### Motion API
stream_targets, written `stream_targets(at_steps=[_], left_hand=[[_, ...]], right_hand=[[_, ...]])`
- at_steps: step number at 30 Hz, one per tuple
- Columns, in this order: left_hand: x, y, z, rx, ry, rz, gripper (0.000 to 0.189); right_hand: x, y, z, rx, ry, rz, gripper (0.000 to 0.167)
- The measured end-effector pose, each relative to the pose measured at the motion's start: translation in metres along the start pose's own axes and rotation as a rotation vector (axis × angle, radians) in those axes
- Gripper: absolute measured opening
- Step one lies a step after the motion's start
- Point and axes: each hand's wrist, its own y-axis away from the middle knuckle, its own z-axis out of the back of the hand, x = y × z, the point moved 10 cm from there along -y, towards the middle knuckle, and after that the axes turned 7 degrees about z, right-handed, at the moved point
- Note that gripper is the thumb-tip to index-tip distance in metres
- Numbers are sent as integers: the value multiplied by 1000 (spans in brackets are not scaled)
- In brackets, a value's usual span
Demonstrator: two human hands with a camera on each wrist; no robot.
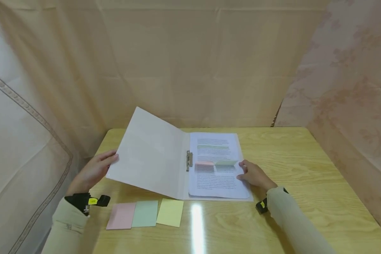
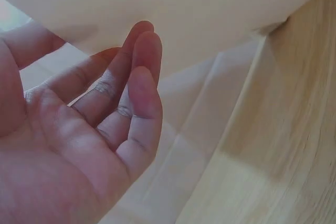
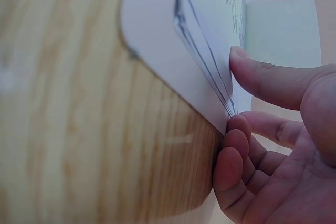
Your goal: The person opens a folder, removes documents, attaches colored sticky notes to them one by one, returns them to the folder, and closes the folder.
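Note:
A white folder lies on the table with its left cover tilted up off the wood. My left hand pinches that cover by its outer edge; in the left wrist view the cover runs between the thumb and fingers. On the right side lie stacked printed sheets, with green highlighted lines near the top. A pink sticky note and a green sticky note stand up from the top page. My right hand grips the stack's right edge, thumb on the page and fingers at the sheet edges.
A metal clip sits at the folder's spine. Pink, green and yellow sticky note pads lie in a row in front of the folder. The wooden table ends at a hanging beige cloth.

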Motion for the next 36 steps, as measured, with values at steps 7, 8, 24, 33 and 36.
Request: stream_targets(at_steps=[7, 8, 24, 33, 36], left_hand=[[-23, -1, -18, 49, 85, -215, 59], [-27, -1, -22, 67, 107, -246, 56], [-43, -24, -71, -46, 40, -286, 46], [-48, -30, -101, -55, -7, -275, 49], [-47, -34, -116, -28, -32, -268, 50]], right_hand=[[-1, 0, -1, -5, -6, -17, 55], [-1, 0, -1, -6, -7, -18, 56], [0, 0, -1, -4, -28, -15, 54], [3, -1, 0, 3, -10, -4, 53], [2, 0, 0, 0, -17, -3, 52]])
